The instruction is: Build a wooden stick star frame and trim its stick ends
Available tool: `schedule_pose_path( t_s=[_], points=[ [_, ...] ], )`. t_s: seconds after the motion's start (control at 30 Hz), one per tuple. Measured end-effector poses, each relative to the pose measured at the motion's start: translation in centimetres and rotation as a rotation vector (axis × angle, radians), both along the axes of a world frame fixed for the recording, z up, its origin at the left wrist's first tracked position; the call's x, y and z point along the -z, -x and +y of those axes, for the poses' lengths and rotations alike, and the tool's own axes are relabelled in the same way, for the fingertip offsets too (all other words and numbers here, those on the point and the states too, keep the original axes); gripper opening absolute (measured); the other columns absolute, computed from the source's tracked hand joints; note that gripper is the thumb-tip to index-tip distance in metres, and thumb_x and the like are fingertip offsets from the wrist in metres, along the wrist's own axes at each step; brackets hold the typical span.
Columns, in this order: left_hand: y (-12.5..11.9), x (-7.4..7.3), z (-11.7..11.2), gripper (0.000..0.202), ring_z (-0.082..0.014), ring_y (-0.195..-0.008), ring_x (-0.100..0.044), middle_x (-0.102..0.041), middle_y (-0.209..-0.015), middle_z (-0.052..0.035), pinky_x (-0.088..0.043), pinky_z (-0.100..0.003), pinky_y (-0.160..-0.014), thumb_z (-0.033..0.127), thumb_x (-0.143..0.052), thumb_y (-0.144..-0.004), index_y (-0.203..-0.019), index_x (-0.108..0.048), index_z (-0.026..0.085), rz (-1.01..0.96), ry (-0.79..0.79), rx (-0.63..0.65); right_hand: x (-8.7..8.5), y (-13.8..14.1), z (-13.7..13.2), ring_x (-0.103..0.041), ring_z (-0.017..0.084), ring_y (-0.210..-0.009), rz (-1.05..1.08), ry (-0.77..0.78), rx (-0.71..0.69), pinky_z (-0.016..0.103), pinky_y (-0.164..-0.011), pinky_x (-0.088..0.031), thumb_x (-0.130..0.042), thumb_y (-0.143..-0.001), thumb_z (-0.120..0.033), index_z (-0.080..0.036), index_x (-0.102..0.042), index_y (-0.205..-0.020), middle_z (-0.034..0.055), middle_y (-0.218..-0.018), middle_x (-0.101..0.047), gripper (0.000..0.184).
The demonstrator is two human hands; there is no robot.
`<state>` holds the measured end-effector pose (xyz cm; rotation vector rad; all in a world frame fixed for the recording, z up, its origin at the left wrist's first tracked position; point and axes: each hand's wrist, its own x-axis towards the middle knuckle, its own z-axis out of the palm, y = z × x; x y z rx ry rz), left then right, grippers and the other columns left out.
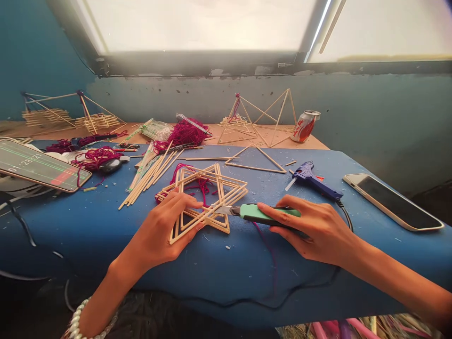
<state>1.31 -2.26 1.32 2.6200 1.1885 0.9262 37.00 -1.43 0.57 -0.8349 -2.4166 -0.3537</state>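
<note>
My left hand [169, 221] grips the lower left side of a star-shaped frame [221, 188] built from thin wooden sticks in several layers. Magenta yarn [203, 186] hangs about the star's back and left points. In my right hand [310, 230] is a utility knife [254, 213] with a mint-green and black handle. Its blade is out and lies against the sticks near the star's lower middle, close to my left fingertips. Whether the blade cuts into a stick or only touches it, I cannot tell.
A blue glue gun [314, 181] and a phone [391, 200] lie to the right. Loose sticks [151, 176], yarn [189, 132] and a phone with a timer [38, 165] are at left. Stick pyramids [243, 117] and a can [305, 126] stand behind on the blue table [318, 287].
</note>
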Motion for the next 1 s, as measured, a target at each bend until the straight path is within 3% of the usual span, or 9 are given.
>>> schedule_pose_path(
  t_s=[0.2, 0.33, 0.43, 0.6, 0.77, 1.0],
  points=[
    [0.0, -0.2, -0.1, 0.02, -0.0233, -0.116, -0.066, -0.074, -0.114, -0.0039, -0.049, -0.042, -0.109, 0.025, -0.067, -0.099, -0.118, -0.06, 0.023, 0.003, -0.013, 0.011, -1.0, -1.6, 0.1, -0.059, 0.007, -0.064, -0.024, -0.026, -0.015, 0.022, -0.061, -0.042, -0.061, -0.104, -0.026, -0.03, -0.065, -0.142, 0.0036, -0.104, -0.07, 0.039],
    [0.1, -0.4, -0.1, 0.02, -0.0227, -0.115, -0.068, -0.074, -0.115, -0.0036, -0.048, -0.043, -0.113, 0.026, -0.069, -0.098, -0.116, -0.061, 0.024, 0.002, 0.001, 0.013, -2.1, -3.8, 0.4, -0.056, 0.007, -0.06, -0.051, -0.101, 0.095, 0.023, -0.057, -0.04, -0.064, -0.102, -0.025, -0.026, -0.069, -0.136, 0.0034, -0.101, -0.071, 0.034],
    [0.1, -0.5, -0.1, 0.019, -0.0223, -0.114, -0.071, -0.075, -0.115, -0.0027, -0.043, -0.047, -0.121, 0.026, -0.069, -0.098, -0.115, -0.061, 0.025, -0.015, -0.001, 0.001, -1.9, -4.6, 0.0, -0.055, 0.006, -0.059, -0.015, -0.058, 0.085, 0.023, -0.059, -0.041, -0.065, -0.101, -0.024, -0.029, -0.067, -0.139, 0.0019, -0.103, -0.071, 0.039],
    [0.0, -0.8, -0.3, 0.022, -0.0245, -0.118, -0.071, -0.076, -0.119, -0.0041, -0.046, -0.049, -0.12, 0.03, -0.068, -0.098, -0.118, -0.064, 0.025, -0.011, 0.015, -0.003, -0.8, -3.1, -1.0, -0.052, 0.006, -0.059, 0.104, 0.161, -0.016, 0.022, -0.06, -0.043, -0.062, -0.102, -0.024, -0.032, -0.059, -0.149, 0.0018, -0.106, -0.069, 0.048],
    [0.0, -0.6, -0.3, 0.027, -0.0245, -0.121, -0.068, -0.073, -0.123, -0.006, -0.054, -0.042, -0.108, 0.028, -0.064, -0.101, -0.127, -0.062, 0.024, -0.037, 0.051, -0.003, -1.3, -1.8, -0.5, -0.051, 0.007, -0.061, 0.098, 0.249, -0.065, 0.021, -0.061, -0.043, -0.062, -0.103, -0.026, -0.032, -0.062, -0.147, 0.001, -0.102, -0.068, 0.044],
    [0.1, -0.3, -0.4, 0.014, -0.0234, -0.124, -0.063, -0.065, -0.124, -0.0071, -0.052, -0.04, -0.107, 0.026, -0.067, -0.098, -0.103, -0.055, 0.023, -0.059, 0.042, -0.024, -2.3, -1.4, 0.1, -0.058, 0.007, -0.063, 0.028, 0.264, -0.07, 0.022, -0.063, -0.044, -0.06, -0.104, -0.029, -0.032, -0.062, -0.147, 0.0017, -0.103, -0.07, 0.043]
  ],
)
